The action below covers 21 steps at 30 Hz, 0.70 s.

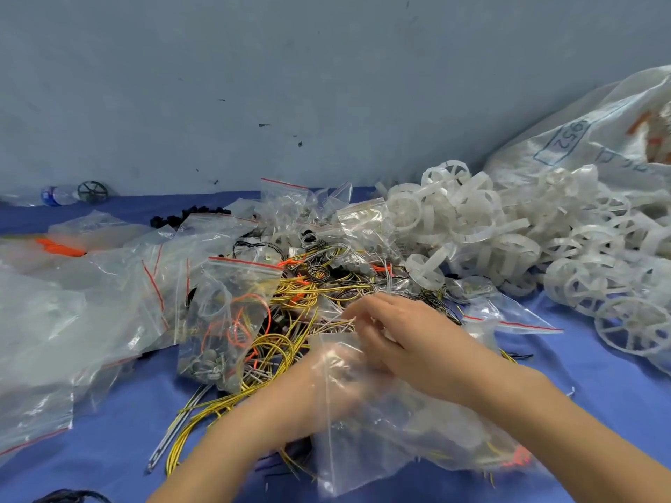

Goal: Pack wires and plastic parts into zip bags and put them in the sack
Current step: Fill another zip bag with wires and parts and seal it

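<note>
A clear zip bag (385, 430) lies at the front centre, partly filled with wires and plastic parts. My left hand (326, 379) is behind its film and grips the bag near its mouth. My right hand (395, 332) rests at the bag's mouth, fingers curled on a few thin pale wires. A tangle of yellow, black and orange wires (312, 288) spreads beyond my hands. White plastic wheel-shaped parts (508, 234) are heaped to the right. A white woven sack (595, 136) lies at the far right.
A filled zip bag (232, 314) with a red strip stands left of the wires. Several empty and filled zip bags (72, 321) cover the left of the blue cloth (581, 375). A water bottle (58, 194) lies by the grey wall.
</note>
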### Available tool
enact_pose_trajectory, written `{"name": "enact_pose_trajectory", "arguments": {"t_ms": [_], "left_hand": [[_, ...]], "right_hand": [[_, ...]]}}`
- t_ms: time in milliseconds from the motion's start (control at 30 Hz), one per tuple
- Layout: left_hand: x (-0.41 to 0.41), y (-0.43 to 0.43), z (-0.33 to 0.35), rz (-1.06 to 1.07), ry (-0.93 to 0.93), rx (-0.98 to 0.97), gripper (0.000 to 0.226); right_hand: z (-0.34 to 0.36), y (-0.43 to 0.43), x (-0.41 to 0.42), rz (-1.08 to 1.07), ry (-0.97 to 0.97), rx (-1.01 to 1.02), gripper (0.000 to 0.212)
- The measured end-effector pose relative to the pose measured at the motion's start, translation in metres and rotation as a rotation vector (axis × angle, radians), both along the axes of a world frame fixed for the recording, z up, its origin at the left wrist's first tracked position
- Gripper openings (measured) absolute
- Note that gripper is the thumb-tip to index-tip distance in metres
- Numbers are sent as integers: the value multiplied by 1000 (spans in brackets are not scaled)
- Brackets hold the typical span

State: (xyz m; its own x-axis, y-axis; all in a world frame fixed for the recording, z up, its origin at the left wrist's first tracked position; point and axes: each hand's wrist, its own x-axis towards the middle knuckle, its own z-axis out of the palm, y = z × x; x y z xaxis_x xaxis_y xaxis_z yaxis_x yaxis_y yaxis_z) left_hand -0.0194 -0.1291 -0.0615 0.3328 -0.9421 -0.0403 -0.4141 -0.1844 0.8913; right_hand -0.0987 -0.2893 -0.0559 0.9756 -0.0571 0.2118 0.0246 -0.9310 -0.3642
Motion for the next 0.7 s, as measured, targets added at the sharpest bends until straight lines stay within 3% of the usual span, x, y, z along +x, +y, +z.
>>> {"name": "enact_pose_trajectory", "arguments": {"t_ms": [100, 200, 300, 400, 533, 700], "left_hand": [[23, 15, 6, 142, 36, 50, 20], [54, 30, 7, 516, 43, -39, 20], [66, 19, 7, 666, -39, -113, 20], [81, -15, 5, 619, -331, -65, 19], [103, -72, 2, 411, -792, 209, 30], [123, -102, -9, 422, -1004, 441, 34]], "right_hand": [[0, -3, 5, 10, 40, -44, 36], [-4, -3, 10, 19, 86, -67, 44], [-8, -6, 12, 30, 128, -27, 49], [-9, -8, 13, 38, 117, -26, 49], [-9, -8, 13, 63, 109, -57, 47], [-10, -10, 12, 85, 100, -95, 46]]}}
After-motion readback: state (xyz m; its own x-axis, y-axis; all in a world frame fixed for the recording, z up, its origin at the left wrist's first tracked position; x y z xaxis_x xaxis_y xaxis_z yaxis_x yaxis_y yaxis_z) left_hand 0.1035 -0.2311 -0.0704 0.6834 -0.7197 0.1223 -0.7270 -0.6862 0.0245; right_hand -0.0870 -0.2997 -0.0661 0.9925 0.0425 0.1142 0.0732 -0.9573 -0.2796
